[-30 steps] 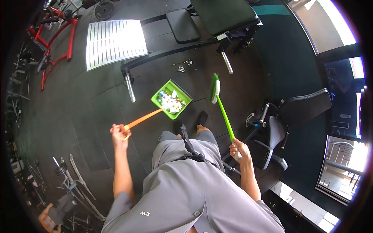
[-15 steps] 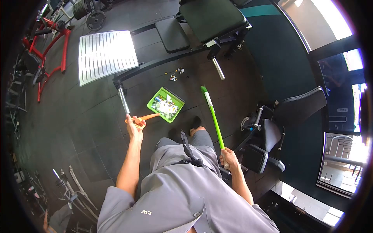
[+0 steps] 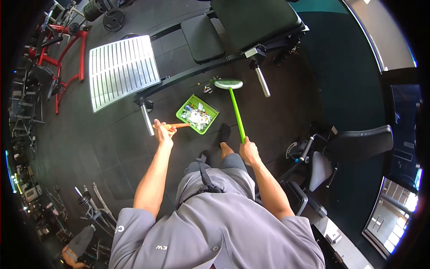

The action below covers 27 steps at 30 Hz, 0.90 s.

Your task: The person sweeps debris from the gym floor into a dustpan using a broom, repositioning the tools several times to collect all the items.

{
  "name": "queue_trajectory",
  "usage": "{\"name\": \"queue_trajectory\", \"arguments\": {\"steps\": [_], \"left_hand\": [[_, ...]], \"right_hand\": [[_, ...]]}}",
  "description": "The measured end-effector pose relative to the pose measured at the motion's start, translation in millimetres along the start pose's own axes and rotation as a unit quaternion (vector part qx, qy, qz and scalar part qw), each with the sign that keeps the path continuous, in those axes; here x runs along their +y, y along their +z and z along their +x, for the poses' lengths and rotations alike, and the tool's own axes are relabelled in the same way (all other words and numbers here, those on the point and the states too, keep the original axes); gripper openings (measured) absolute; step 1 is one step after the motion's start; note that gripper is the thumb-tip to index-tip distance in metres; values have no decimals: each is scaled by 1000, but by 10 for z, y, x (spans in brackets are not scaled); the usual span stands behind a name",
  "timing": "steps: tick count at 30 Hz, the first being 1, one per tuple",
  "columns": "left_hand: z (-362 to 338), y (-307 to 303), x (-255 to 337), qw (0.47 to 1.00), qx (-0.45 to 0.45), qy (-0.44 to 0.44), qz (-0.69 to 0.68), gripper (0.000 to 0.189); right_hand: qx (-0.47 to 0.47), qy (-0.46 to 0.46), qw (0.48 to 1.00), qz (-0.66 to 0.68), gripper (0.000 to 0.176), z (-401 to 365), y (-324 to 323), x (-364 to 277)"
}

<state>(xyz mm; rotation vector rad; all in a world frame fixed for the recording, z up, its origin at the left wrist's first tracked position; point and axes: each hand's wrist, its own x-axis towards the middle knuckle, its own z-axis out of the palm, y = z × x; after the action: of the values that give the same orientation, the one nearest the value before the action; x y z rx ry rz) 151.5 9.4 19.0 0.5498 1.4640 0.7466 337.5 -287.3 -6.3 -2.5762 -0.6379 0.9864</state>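
Observation:
My left hand [image 3: 164,131] is closed round the orange handle of a green dustpan [image 3: 210,125]. Pale crumpled litter [image 3: 197,117] lies inside the pan, which rests on or just over the dark floor. My right hand [image 3: 249,151] grips the green stick of a broom [image 3: 237,114]. The white broom head with green bristles is turned broadside, beyond the pan and to its right. Beside the head, small scattered debris [image 3: 208,88] lies on the floor near the bench frame.
Ahead is a padded gym bench [image 3: 255,22] with a ribbed metal footplate [image 3: 123,67] and metal pegs. A seated machine [image 3: 322,166] stands to the right by the wall. Red equipment [image 3: 80,54] is at far left. Another person [image 3: 78,246] is at lower left.
My right hand has moved forward and left, swinging the broom head left and turning it flat toward the debris. The dustpan has shifted slightly right and forward in view.

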Motion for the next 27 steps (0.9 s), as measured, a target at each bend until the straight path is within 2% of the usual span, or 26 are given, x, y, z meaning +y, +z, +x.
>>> {"name": "queue_trajectory", "arguments": {"steps": [2, 5, 8, 9, 13, 16, 21, 24, 26, 27], "left_hand": [[131, 142, -42, 1000, 14, 7, 15, 46], [206, 329, 23, 999, 37, 11, 38, 45], [218, 404, 84, 997, 59, 14, 53, 45], [233, 404, 90, 997, 61, 11, 52, 45], [227, 453, 117, 996, 61, 22, 63, 45], [269, 475, 133, 995, 67, 17, 67, 44], [371, 536, 149, 995, 71, 13, 74, 45], [379, 621, 163, 994, 62, 14, 84, 45], [387, 653, 149, 994, 60, 14, 95, 45], [423, 630, 116, 993, 62, 18, 97, 45]], "right_hand": [[-13, -27, 998, -48, 43, 374, -27, -162], [-74, 13, 994, -78, 46, 863, -54, -341], [-40, -93, 980, -171, 45, 998, 12, -177], [-31, -120, 975, -183, 47, 973, 18, -58], [-122, -111, 965, -203, 59, 690, -331, 353], [-107, -117, 975, -154, 50, 472, -714, 443], [-56, -171, 978, -107, 47, 1005, -854, 37], [-60, -161, 980, -105, 46, 1619, -711, -432], [-31, -193, 972, -128, 44, 2026, -469, -550], [-55, -151, 979, -122, 43, 2192, -391, -640]]}}
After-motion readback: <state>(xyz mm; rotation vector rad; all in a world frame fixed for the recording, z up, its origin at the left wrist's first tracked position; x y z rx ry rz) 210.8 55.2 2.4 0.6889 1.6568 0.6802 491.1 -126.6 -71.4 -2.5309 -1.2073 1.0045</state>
